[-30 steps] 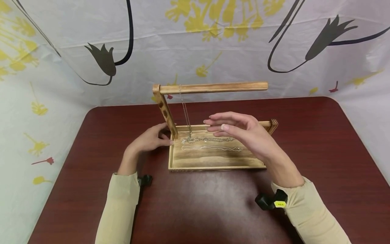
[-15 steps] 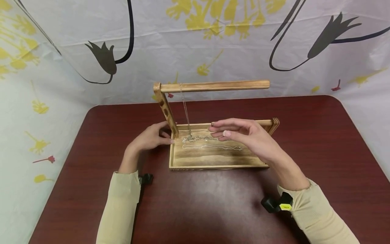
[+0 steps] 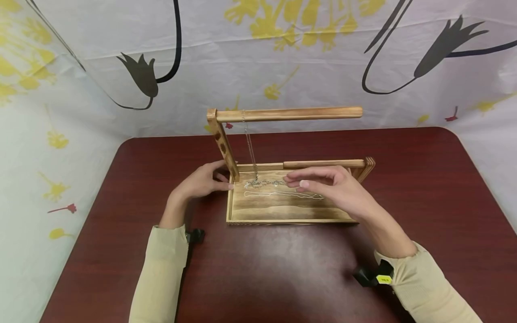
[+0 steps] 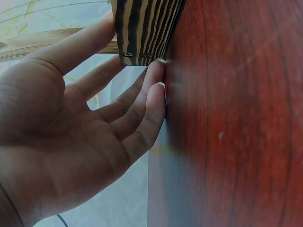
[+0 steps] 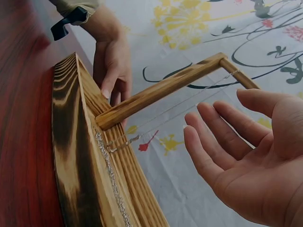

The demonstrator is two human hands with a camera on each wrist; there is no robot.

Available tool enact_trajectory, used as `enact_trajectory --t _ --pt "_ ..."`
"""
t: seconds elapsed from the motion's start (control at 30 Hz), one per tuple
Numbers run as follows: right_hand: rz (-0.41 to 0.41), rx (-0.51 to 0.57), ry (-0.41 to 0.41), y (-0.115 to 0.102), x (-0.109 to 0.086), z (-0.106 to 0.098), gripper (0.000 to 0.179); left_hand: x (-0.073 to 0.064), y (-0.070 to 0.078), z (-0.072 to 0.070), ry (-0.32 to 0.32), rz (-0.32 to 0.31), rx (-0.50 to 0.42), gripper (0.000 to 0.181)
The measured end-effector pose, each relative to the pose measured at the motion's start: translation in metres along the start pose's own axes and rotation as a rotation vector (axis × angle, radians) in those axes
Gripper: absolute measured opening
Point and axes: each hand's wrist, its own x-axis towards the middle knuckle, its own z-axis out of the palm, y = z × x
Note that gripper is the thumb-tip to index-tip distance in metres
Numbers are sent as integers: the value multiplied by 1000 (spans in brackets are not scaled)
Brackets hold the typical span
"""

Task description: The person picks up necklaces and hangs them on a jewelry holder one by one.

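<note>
1. Since a second ago, the right hand (image 3: 339, 193) has moved lower and rightward over the tray (image 3: 282, 212), baring more of the low bar (image 3: 323, 163); the left hand (image 3: 198, 181) keeps its place.
2. Right hand, right of centre: fingers (image 5: 210, 137) extended, slightly spread, thumb apart, pinching nothing. Whether they touch the thick chain (image 3: 262, 183) I cannot tell.
3. Tray, mid-frame on the table (image 3: 282, 260): long axis left to right. The thin chain (image 3: 278, 193) and, above it, the thick chain lie along it; a careless drag of the fingers could snarl both.
4. Left hand, left of centre: fingers relaxed against the tray's left end, thumb apart on the rim. Should it let go, a tug might slide the tray.
5. Hanging chain (image 3: 250, 146), left of centre: it drops nearly straight and appears to meet the thick chain, so lifting one may pull the other.
6. Top bar (image 3: 288, 115), upper centre: parallel to the tray, free end pointing right; a chain could slip off there.
</note>
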Motion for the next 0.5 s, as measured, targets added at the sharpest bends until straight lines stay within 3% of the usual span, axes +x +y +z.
enact_trajectory --t 0.23,0.5 --pt "68 -57 19 9 -3 -3 35 1 3 1 3 -8 11 77" --pt "59 -120 33 21 0 -6 32 2 -1 0 7 -7 10 78"
